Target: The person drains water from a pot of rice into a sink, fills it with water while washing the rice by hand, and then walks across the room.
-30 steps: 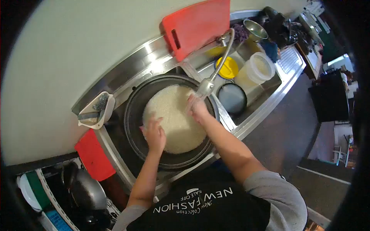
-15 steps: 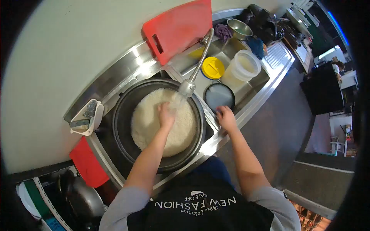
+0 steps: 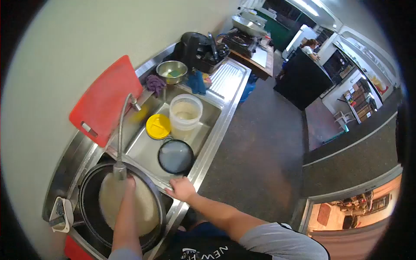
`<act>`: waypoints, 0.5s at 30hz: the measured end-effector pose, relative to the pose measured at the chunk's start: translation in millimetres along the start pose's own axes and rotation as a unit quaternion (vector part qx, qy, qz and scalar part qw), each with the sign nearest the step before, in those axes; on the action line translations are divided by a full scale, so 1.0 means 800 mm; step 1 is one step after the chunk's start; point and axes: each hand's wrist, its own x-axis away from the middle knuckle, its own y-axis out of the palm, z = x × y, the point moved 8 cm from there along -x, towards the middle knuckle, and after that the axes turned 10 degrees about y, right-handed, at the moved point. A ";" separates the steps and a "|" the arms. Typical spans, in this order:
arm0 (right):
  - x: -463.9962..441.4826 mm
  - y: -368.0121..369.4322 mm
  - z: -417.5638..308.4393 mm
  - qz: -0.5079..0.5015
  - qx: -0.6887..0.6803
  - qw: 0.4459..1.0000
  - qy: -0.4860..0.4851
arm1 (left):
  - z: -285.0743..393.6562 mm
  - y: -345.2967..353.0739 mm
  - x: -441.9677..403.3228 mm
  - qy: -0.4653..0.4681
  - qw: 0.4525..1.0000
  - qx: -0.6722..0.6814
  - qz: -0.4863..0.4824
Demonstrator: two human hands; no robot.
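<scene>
My left hand is in the large dark pot, over the white rice, just below the spray head of the flexible faucet. Its fingers are hidden by the faucet head and the blurred water. My right hand rests on the metal rim between the pot and the sink basin, holding nothing, fingers apart. Just beyond it in the basin is a round black-rimmed pan with cloudy liquid.
The sink basin also holds a yellow lid and a clear plastic tub. A red cutting board leans on the wall. A metal bowl and cloths stand behind. A person is by a black counter far right.
The view has swung right and up, so the pot and sink now appear lower left. My right hand has settled on the rim; my left stays in the pot under the faucet.
</scene>
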 end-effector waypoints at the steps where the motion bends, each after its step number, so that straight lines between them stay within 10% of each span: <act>1: 0.004 0.005 0.000 0.006 -0.002 1.000 -0.006 | 0.013 0.007 0.027 0.020 1.000 -0.011 -0.022; 6: 0.005 0.009 -0.008 -0.026 0.011 0.999 -0.017 | 0.125 -0.027 0.190 0.105 0.931 -0.095 -0.337; 8: 0.002 0.017 -0.006 -0.031 0.025 0.999 -0.013 | 0.054 0.022 0.239 0.389 0.872 -0.197 -0.221; 15: -0.006 0.031 -0.023 -0.100 0.002 0.985 0.139 | -0.011 -0.091 0.248 0.057 0.898 -0.265 -0.347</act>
